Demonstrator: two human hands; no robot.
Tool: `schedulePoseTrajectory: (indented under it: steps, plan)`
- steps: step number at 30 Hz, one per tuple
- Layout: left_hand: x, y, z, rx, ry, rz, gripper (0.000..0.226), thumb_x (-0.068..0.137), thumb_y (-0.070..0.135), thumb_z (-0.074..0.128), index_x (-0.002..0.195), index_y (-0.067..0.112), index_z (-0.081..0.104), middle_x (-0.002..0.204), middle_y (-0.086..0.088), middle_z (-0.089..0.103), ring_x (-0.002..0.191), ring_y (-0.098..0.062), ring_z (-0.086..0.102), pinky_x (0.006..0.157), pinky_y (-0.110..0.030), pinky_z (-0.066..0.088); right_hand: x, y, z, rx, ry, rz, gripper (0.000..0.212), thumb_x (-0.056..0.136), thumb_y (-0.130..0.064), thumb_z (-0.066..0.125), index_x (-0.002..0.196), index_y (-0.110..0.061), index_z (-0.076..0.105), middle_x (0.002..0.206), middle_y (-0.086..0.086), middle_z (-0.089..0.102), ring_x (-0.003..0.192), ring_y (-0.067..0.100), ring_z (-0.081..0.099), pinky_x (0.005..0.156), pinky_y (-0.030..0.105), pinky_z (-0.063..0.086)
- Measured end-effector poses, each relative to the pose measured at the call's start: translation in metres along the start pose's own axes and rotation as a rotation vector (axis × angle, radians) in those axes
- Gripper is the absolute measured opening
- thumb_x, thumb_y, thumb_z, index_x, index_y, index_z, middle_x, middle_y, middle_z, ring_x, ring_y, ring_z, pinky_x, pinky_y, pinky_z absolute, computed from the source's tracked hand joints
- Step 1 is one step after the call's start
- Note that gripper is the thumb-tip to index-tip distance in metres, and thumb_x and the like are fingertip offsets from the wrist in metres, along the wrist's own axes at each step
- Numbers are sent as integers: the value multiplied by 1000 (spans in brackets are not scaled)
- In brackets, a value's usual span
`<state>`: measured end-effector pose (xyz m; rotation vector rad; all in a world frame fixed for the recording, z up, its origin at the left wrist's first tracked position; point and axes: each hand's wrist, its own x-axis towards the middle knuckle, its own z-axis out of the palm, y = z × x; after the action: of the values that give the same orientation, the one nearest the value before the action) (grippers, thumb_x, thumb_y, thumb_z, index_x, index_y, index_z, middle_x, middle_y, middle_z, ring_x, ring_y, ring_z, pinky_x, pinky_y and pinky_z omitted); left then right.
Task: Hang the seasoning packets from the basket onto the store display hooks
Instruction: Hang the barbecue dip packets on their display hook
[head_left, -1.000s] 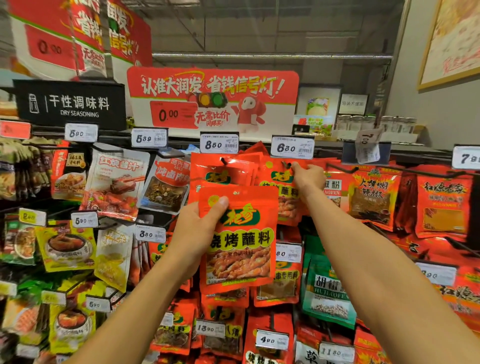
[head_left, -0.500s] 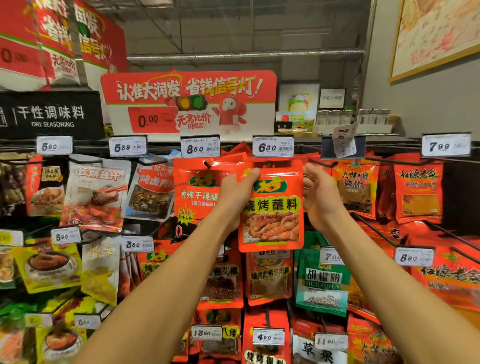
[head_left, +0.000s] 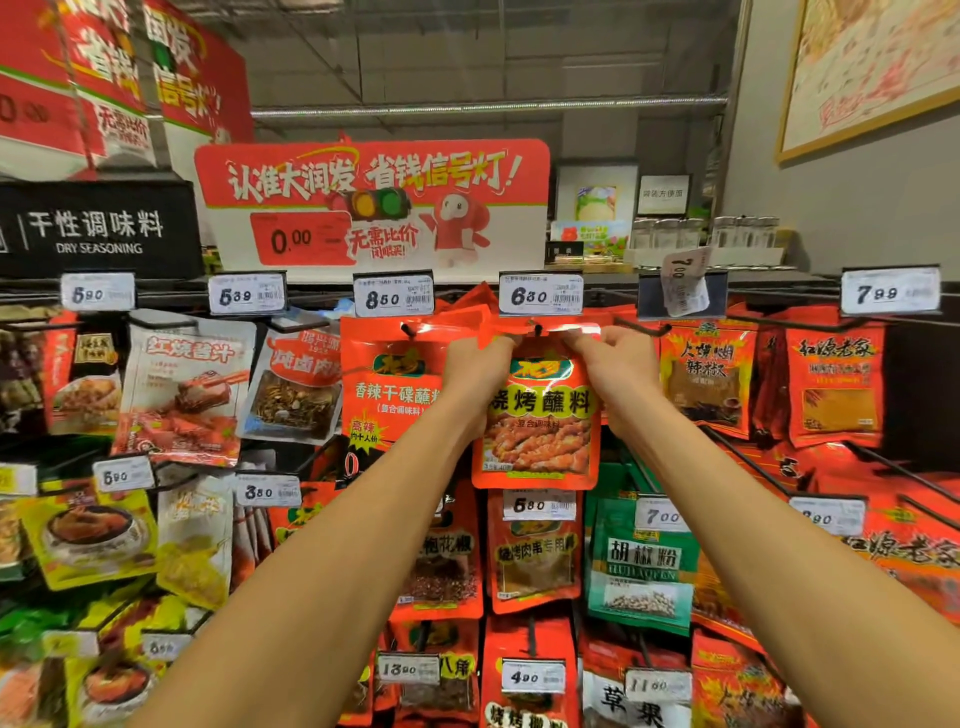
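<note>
A grey wall (head_left: 841, 208) rises on the right, carrying a framed picture (head_left: 872, 67) with a gold-coloured edge. Overhead runs a grey ceiling (head_left: 467, 47) with a metal pipe (head_left: 488, 106) crossing below it. Red banners (head_left: 104, 67) hang at the upper left above a black sign (head_left: 98, 231) reading "DRY SEASONING". A red and white promotional board (head_left: 371, 202) stands in the middle, and glass jars (head_left: 701, 231) line a shelf further back. The light is even and indoor.
</note>
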<state>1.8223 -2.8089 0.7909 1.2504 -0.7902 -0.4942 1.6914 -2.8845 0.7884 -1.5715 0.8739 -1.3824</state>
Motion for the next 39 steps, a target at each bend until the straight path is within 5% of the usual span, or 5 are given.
schedulePoseTrajectory:
  steps: [3,12,18,27,39]
  plan:
    - [-1,-3,-3,87,7,14,22,89,34,72,75,18,66,72,2,71,71,-21,68,61,-31,52,-2,15,-4,52,-131,49,11,84,-25,76,81,-15,70,68,-3,75,59,11,71,44,26,50]
    - [-26,-22,-36,231,-61,91,23,97,31,64,112,15,71,94,13,66,87,1,64,71,-17,46,45,29,19,-64,68,135,20,80,-30,82,75,-23,64,82,-5,71,75,15,69,61,26,48]
    - [-45,-22,-44,228,-115,33,18,99,22,59,85,24,71,98,0,76,96,-20,73,94,-43,57,83,34,40,-401,112,130,53,87,-42,76,129,-12,66,131,11,67,122,32,61,101,42,51]
    - [-56,-14,-50,149,-194,-46,20,99,16,52,95,14,72,79,-3,77,66,-15,69,69,-31,56,47,35,8,-416,112,174,35,98,-34,54,116,-5,65,121,15,68,111,34,64,85,35,48]
    - [-132,-71,-44,33,-183,-168,18,98,14,56,89,13,71,73,-3,75,57,-11,67,53,-20,52,-141,90,-173,83,-48,258,20,94,0,53,78,-6,62,55,9,64,39,20,58,36,20,42]
